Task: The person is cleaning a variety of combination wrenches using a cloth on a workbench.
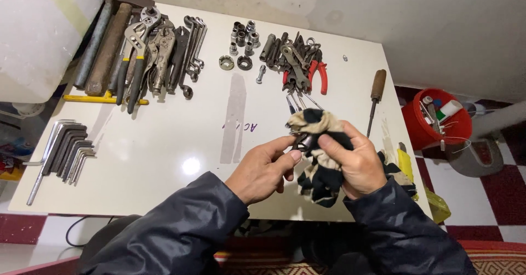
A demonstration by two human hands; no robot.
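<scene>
The right hand point(355, 160) is gripping a soft, limp black-and-beige rag point(320, 143) above the white table point(164, 143); the left hand point(267, 168) is pinching a small dark metal part point(303, 142), seemingly hard, light and perhaps oily, at its end; the rag is wrapping the rest.

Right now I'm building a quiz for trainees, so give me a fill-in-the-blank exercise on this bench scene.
1. The right hand wraps a black and beige ___ around a small metal tool.
2. The left hand pinches that tool from the ___ side.
3. The hex keys lie near the table's ___ edge.

Missing words: cloth; left; left
</scene>
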